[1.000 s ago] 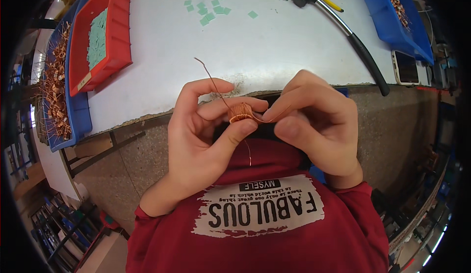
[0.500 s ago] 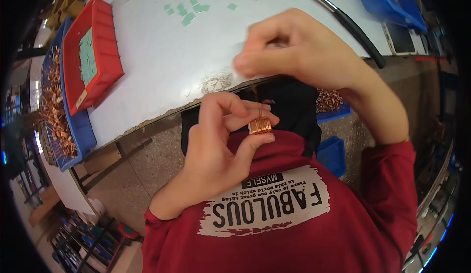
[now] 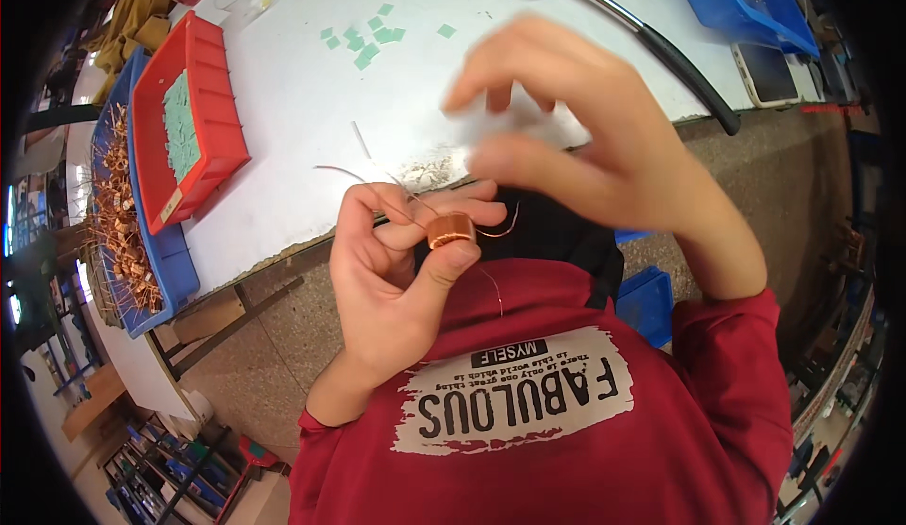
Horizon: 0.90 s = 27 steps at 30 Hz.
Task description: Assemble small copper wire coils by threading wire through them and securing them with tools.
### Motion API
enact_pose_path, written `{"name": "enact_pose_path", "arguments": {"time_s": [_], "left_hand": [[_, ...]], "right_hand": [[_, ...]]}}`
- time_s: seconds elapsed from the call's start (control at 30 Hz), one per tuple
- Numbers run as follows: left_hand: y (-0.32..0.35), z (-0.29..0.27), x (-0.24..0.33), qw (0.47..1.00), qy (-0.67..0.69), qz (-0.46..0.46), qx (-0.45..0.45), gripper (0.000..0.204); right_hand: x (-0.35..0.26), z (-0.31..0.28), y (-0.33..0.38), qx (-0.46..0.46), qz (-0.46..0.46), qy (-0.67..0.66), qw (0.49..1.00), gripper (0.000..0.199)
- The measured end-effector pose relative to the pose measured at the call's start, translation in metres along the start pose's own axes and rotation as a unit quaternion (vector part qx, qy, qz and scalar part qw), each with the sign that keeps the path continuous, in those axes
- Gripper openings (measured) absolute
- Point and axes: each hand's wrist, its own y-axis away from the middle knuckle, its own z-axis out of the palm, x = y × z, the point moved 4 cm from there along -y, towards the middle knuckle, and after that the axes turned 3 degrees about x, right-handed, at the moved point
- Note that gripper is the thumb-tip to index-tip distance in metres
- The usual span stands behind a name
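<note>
My left hand pinches a small copper wire coil between thumb and fingers, just off the table's near edge. Several thin wire ends spread out from the coil, one reaching left over my fingers and others curling to the right and down toward the red shirt. Above and to the right, my right hand hovers over the edge, its thumb and fingers apart and somewhat smeared by motion. Nothing shows between them, and it is clear of the coil.
A red bin of small green squares stands at left, over a blue tray of coils. Loose green squares lie on the white table. At right are a hammer, a phone and a blue bin.
My left hand has moved slightly left and turned the coil, so its wire ends now fan out. My right hand's fingers have spread from a closed pinch.
</note>
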Motion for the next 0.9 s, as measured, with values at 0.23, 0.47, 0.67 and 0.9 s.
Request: {"name": "enact_pose_path", "arguments": {"time_s": [0.23,0.47,0.67,0.9], "left_hand": [[0.001,-0.006,0.000,0.995,0.083,0.003,0.050,0.032],[0.005,-0.010,-0.009,0.989,0.146,-0.027,0.028,0.027],[0.008,-0.006,-0.010,0.952,0.299,-0.061,0.004,0.023],[0.002,-0.017,-0.005,0.974,0.227,-0.003,0.030,0.021]], "right_hand": [[0.004,0.016,0.034,-0.070,0.127,-0.171,0.975,0.017],[0.010,0.021,0.038,-0.152,0.119,-0.196,0.961,0.011],[0.013,0.016,0.046,-0.071,-0.126,0.046,0.988,0.007],[-0.017,0.065,0.065,0.054,-0.123,0.023,0.991,0.009]]}}
